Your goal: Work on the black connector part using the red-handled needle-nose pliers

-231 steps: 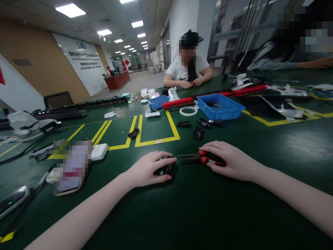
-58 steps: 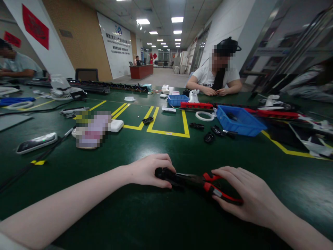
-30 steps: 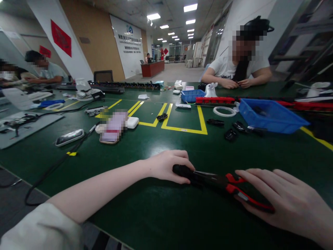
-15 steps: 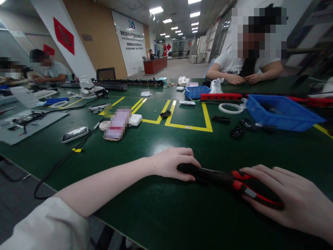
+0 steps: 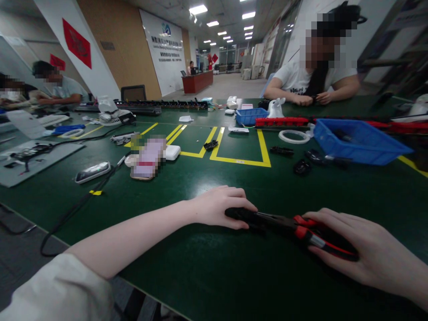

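A person's right hand (image 5: 351, 245) is gripping long-nosed pliers (image 5: 299, 228) with dark metal jaws and red-and-black handles, its fingers and thumb wrapping the handles. Left of the pliers, the left hand (image 5: 225, 207) is pinching a small, elongated black part (image 5: 239, 214) between thumb and fingers. That part is sitting at the pliers' tip end; whether the jaws are biting it, I cannot tell, dark overlapping dark. Under the pliers, a smooth dark green table (image 5: 187, 267) is spreading out. Beyond the pliers, a flat white ring (image 5: 294, 142) and a large rectangular blue plastic bin (image 5: 364, 151) are resting. Farther beyond the pliers, a co-worker in a white T-shirt (image 5: 289, 80) is sitting, hands close together.
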`<state>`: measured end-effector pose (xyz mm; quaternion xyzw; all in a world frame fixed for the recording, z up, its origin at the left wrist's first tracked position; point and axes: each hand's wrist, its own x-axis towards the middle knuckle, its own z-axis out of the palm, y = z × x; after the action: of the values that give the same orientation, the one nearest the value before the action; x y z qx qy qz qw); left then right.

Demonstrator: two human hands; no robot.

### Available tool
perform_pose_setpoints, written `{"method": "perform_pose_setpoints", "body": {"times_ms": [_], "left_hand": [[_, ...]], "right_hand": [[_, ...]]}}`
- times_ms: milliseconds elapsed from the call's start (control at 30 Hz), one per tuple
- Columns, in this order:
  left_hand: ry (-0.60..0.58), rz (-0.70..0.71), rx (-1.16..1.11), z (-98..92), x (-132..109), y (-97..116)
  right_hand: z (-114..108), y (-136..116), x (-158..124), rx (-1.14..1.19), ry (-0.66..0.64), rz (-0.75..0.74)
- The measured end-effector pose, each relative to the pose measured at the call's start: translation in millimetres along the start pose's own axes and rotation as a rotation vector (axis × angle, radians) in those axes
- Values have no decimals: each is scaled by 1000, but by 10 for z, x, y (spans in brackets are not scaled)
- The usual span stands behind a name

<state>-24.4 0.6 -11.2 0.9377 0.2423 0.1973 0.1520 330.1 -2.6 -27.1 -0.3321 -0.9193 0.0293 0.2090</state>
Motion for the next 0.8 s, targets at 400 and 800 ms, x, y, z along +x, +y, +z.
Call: {"method": "perform_pose_setpoints", "body": {"times_ms": [400,800], "left_hand": [[-22,-72,-32,-29,5,50],[6,-80,-67,-5,-4,45]], "right_hand": [[-83,-168,29,-225,86,-148],[-90,-172,51,-309,139,-210]]}}
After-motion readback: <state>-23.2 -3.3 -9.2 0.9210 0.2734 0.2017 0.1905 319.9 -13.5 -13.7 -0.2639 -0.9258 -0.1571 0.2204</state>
